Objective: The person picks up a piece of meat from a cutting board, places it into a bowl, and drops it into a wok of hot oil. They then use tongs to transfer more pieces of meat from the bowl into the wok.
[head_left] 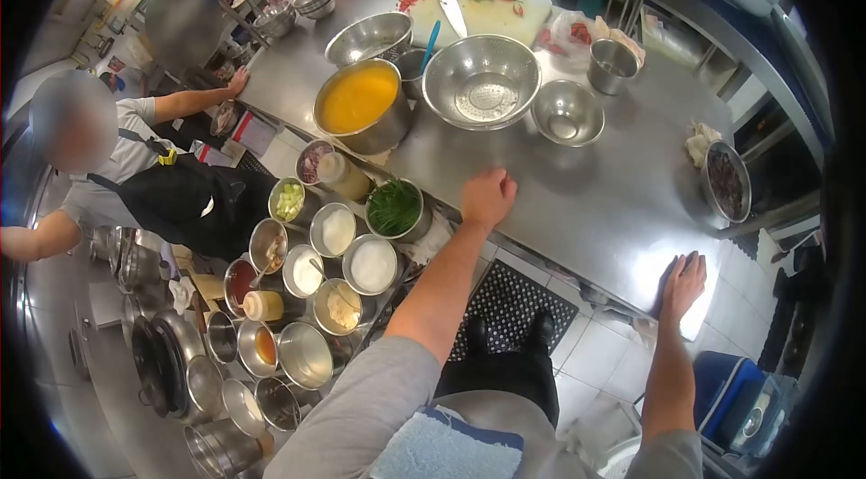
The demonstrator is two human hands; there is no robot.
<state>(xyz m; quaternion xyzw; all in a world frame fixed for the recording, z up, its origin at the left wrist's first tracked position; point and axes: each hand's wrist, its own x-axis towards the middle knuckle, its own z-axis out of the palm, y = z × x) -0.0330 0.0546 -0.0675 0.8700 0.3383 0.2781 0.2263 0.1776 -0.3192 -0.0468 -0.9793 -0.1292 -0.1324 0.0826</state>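
Observation:
My left hand [489, 198] rests on the front edge of the steel table [577, 199], its fingers curled in; whether anything is inside cannot be seen. Farther right, my right hand [683, 286] lies on the table's edge with its fingers stretched forward and nothing in them. Beyond my left hand stand a perforated steel colander [482, 82], a small steel bowl [567, 114] and a pot of orange liquid [360, 97]. A container of green herbs [394, 208] is to the left of my left hand.
A knife [450, 5] lies on a cutting board [514, 17] at the back. Several containers of ingredients, one with white powder [370, 264], fill the left side. A person in a black apron [194, 199] stands at left. A bowl of dark food [726, 181] sits at the right edge.

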